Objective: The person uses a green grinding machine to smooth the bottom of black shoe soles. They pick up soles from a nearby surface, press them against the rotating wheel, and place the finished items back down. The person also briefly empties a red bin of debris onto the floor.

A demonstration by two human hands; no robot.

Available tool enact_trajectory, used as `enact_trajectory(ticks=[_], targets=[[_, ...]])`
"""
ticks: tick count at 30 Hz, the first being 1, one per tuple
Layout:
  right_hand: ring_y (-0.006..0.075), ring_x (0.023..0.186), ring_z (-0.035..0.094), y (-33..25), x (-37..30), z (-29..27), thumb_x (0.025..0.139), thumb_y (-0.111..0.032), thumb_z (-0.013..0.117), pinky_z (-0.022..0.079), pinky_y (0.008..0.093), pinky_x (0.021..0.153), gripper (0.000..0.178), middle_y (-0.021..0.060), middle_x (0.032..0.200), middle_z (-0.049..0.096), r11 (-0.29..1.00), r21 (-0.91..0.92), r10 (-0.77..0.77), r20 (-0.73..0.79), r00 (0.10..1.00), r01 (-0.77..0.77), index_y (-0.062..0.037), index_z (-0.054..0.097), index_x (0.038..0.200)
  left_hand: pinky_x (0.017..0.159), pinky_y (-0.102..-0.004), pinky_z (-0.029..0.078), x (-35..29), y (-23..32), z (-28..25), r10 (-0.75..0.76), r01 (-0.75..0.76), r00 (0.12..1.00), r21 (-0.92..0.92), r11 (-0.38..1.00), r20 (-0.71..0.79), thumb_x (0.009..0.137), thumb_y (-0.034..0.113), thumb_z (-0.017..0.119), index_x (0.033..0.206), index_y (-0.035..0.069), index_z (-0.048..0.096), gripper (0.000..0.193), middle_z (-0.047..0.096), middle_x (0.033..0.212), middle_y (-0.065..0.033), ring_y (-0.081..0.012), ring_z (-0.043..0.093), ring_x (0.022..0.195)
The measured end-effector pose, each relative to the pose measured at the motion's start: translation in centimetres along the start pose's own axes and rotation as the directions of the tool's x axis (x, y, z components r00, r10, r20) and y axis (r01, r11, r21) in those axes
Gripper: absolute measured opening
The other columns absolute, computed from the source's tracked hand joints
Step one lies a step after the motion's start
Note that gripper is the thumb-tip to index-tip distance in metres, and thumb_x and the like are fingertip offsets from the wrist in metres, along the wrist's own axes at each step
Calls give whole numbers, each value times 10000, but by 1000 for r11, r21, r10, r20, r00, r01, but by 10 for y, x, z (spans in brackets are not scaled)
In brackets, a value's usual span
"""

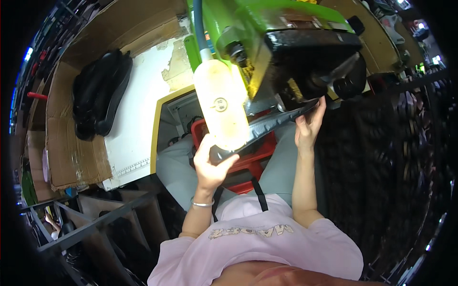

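A long dark, glossy piece with a ridged edge [273, 125] slants below the head of a green machine [298, 47]; what kind of piece it is I cannot make out. Its lower left end is gripped by my left hand [211, 167], the thumb stretched along the near side and some fingers hidden behind. My right hand [310, 126] pinches the upper right end, close under the machine's black parts. A glaring lamp [221, 102] hangs in front and covers part of the piece. Where the piece meets the machine is hidden.
A pile of black curved pieces [101, 95] lies on the white tabletop [143, 90] at left, walled by cardboard [78, 162]. A red stool [253, 172] shows between my knees. Dark racks [98, 221] stand at lower left; rows of dark items [381, 176] fill the right.
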State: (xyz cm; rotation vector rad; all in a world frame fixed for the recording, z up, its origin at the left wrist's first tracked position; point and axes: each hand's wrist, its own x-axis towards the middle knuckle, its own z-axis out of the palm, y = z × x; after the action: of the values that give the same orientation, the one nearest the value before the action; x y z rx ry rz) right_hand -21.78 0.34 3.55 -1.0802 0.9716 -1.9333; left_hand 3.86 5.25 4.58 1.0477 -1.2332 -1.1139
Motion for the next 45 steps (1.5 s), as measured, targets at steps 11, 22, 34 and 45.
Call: enact_trajectory(ticks=[11,22,34,45], targets=[[216,1136,525,31,1,12,682,-114,870,475,340,944,887,117,1317,455,997,-53,50,42,998,-48,-38,335,1386,773,-282,481,23,9,-34,126,-124,992,111,986,-16,644,-20,819,943,-29,597,372,575,904,-73,-169,582,839],[279,1139,549,46,-30,50,770,-30,797,489,404,964,774,202,1297,499,921,-277,-219,213,952,274,101,343,1383,750,-235,441,11,-67,-112,41,-46,999,-182,982,-31,728,104,835,1054,-3,551,446,544,938,-23,-112,531,857],[291,1042,610,15,-22,63,635,54,816,505,377,889,498,182,1165,604,621,-469,-482,402,778,627,51,633,1098,919,-342,485,50,-48,18,376,-383,923,282,880,82,715,9,810,991,18,643,323,653,957,-82,-170,635,926],[179,1217,485,109,-69,10,802,-42,702,433,312,974,724,126,1406,469,915,176,354,74,932,-362,23,371,1443,713,-255,487,33,-48,40,255,-246,967,178,953,-30,742,-35,776,923,-20,641,226,616,859,-56,-130,605,815]])
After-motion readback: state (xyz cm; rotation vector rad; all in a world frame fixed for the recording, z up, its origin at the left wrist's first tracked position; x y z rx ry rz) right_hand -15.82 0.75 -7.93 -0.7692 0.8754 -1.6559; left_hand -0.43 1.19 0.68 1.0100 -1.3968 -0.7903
